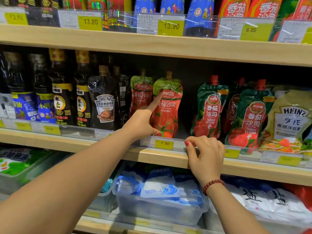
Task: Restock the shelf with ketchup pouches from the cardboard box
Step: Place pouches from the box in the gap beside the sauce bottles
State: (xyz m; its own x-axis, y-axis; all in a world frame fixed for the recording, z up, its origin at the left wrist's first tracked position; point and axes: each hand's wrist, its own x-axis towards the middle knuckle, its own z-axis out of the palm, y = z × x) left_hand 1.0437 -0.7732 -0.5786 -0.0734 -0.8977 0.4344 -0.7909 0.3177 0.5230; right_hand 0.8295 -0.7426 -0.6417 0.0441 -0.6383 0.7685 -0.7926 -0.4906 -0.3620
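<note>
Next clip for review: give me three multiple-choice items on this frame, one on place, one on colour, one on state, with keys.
1. Where is the ketchup pouch held by the left hand? A top shelf; B middle shelf; C bin below.
2. The 7.90 label is printed on: A yellow; B blue; C pink.
3. The pouch is: A flat; B upright; C inverted.
B, it stands just above the 7.90 label; A, the ground is yellow; B, its cap is on top.
</note>
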